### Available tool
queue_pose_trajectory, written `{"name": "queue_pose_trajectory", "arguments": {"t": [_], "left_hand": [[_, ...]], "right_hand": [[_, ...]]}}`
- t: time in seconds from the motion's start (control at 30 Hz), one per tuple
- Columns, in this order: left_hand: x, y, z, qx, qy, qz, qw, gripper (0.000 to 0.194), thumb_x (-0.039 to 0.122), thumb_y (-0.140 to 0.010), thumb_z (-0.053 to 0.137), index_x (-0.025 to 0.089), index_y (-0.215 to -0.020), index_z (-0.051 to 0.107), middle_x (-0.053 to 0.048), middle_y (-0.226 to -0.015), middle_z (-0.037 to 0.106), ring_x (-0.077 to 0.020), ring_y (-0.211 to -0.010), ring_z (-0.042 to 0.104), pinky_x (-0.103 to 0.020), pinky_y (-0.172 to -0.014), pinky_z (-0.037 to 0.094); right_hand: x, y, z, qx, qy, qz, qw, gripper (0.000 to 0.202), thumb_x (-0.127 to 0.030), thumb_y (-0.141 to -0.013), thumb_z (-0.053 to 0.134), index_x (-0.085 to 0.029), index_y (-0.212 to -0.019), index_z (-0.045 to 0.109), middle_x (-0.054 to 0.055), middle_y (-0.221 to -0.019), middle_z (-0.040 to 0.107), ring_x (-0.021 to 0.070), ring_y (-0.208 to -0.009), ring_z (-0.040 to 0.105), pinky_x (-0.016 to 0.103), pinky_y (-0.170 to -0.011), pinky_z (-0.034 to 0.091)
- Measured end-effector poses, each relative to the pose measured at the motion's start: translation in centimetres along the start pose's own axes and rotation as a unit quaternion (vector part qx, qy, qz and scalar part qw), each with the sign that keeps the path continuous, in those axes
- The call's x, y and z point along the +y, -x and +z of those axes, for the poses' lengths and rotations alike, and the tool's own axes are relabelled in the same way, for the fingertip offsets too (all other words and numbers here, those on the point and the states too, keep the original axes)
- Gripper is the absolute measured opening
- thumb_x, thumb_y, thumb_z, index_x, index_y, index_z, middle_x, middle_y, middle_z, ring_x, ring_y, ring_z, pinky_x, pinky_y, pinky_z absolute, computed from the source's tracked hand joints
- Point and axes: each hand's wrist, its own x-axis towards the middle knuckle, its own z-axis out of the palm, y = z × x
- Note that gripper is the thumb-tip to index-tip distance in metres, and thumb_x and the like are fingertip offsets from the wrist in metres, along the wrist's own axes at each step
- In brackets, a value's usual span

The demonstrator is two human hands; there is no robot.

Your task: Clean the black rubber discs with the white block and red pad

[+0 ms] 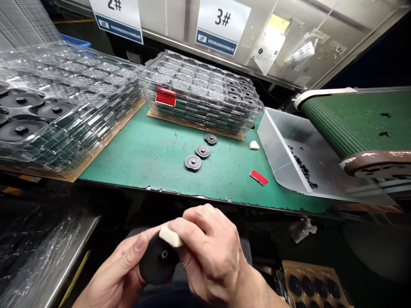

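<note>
Black and round, the disc (157,267) is gripped by its rim in the left hand (117,273), that thumb laid over the edge. Now the right hand (213,248): a cream block (170,236) is pinched tightly between thumb and curled fingers, set against the disc's upper rim. Both hands are held just before the table (144,167). Beyond them, three grey discs (193,162) are lined up aslant, a red strip (258,177) is seen to the right, and clear trays (199,85) are stacked behind.
</note>
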Motion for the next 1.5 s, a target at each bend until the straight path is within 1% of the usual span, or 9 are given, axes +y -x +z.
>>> {"name": "queue_pose_trajectory", "arguments": {"t": [0.2, 0.3, 0.5, 0.63, 0.73, 1.0, 1.23, 1.3, 1.5], "left_hand": [[0.4, -0.1, 0.2, 0.056, 0.035, 0.026, 0.998, 0.051, 0.059, -0.086, 0.085, 0.027, -0.127, 0.085, -0.004, -0.116, 0.088, -0.0272, -0.122, 0.076, -0.021, -0.099, 0.062], [0.4, -0.1, 0.5, 0.045, 0.015, 0.013, 0.999, 0.053, 0.058, -0.083, 0.088, 0.023, -0.122, 0.087, -0.007, -0.120, 0.088, -0.0315, -0.129, 0.073, -0.023, -0.100, 0.063], [-0.3, -0.5, 0.1, 0.079, 0.000, 0.096, 0.992, 0.047, 0.057, -0.090, 0.083, 0.029, -0.128, 0.084, -0.004, -0.117, 0.088, -0.0254, -0.114, 0.079, -0.020, -0.097, 0.062], [-0.4, -1.0, -1.2, -0.008, -0.019, 0.046, 0.999, 0.044, 0.052, -0.093, 0.081, 0.022, -0.124, 0.087, -0.010, -0.122, 0.087, -0.0313, -0.121, 0.077, -0.026, -0.101, 0.063], [-0.2, -0.7, -1.1, -0.043, -0.003, 0.002, 0.999, 0.032, 0.049, -0.092, 0.082, 0.026, -0.112, 0.091, -0.008, -0.121, 0.087, -0.0343, -0.123, 0.076, -0.031, -0.097, 0.066], [-1.2, -0.3, -0.4, 0.082, -0.009, 0.148, 0.986, 0.055, 0.053, -0.084, 0.090, 0.028, -0.133, 0.080, -0.006, -0.120, 0.086, -0.0279, -0.115, 0.079, -0.022, -0.095, 0.064], [-1.3, 0.4, 0.1, 0.116, -0.029, 0.210, 0.970, 0.057, 0.047, -0.062, 0.106, 0.040, -0.113, 0.083, 0.005, -0.119, 0.087, -0.0284, -0.112, 0.079, -0.023, -0.091, 0.066], [-0.8, 0.6, 0.3, 0.108, -0.016, 0.201, 0.973, 0.055, 0.045, -0.063, 0.106, 0.039, -0.113, 0.085, 0.005, -0.119, 0.087, -0.0267, -0.113, 0.079, -0.022, -0.096, 0.064], [0.4, 0.7, -0.2, 0.034, 0.001, 0.034, 0.999, 0.053, 0.059, -0.081, 0.090, 0.025, -0.122, 0.088, -0.010, -0.118, 0.087, -0.0312, -0.115, 0.077, -0.029, -0.101, 0.063]], "right_hand": [[-0.2, 0.6, 1.0, 0.033, -0.006, 0.024, 0.999, 0.016, -0.011, -0.099, 0.057, -0.014, -0.105, 0.071, 0.008, -0.086, 0.067, 0.0209, -0.072, 0.055, 0.038, -0.066, 0.043], [-0.3, 1.3, 1.5, 0.024, 0.007, 0.037, 0.999, 0.015, -0.013, -0.101, 0.057, -0.016, -0.106, 0.071, 0.007, -0.086, 0.067, 0.0215, -0.073, 0.056, 0.038, -0.068, 0.044], [-1.0, 2.8, 2.9, 0.071, 0.006, 0.047, 0.996, 0.007, -0.014, -0.099, 0.061, -0.018, -0.100, 0.066, 0.004, -0.077, 0.063, 0.0190, -0.064, 0.053, 0.035, -0.061, 0.040], [-0.7, 1.8, 1.5, 0.028, 0.015, 0.048, 0.998, 0.016, -0.015, -0.102, 0.054, -0.017, -0.106, 0.070, 0.007, -0.086, 0.068, 0.0211, -0.073, 0.058, 0.037, -0.068, 0.041], [-0.5, 0.5, 0.3, 0.016, 0.030, 0.003, 0.999, 0.019, -0.018, -0.104, 0.055, -0.015, -0.112, 0.072, 0.007, -0.090, 0.069, 0.0208, -0.074, 0.057, 0.038, -0.068, 0.039], [-1.8, 3.0, 3.2, 0.061, 0.021, 0.086, 0.994, 0.010, -0.018, -0.100, 0.058, -0.023, -0.102, 0.066, 0.003, -0.079, 0.063, 0.0185, -0.067, 0.060, 0.032, -0.062, 0.048], [-2.6, 2.2, 2.9, 0.078, -0.073, 0.082, 0.991, 0.011, -0.016, -0.098, 0.061, -0.023, -0.104, 0.067, 0.003, -0.080, 0.067, 0.0195, -0.069, 0.063, 0.031, -0.059, 0.050], [-2.0, 1.4, 2.1, 0.069, -0.080, 0.083, 0.991, 0.017, -0.013, -0.100, 0.056, -0.021, -0.106, 0.070, 0.003, -0.082, 0.067, 0.0186, -0.070, 0.060, 0.033, -0.064, 0.048], [-0.6, 0.5, 0.5, 0.016, -0.030, 0.065, 0.997, 0.016, -0.012, -0.102, 0.056, -0.015, -0.106, 0.071, 0.007, -0.091, 0.070, 0.0202, -0.079, 0.058, 0.038, -0.073, 0.042]]}}
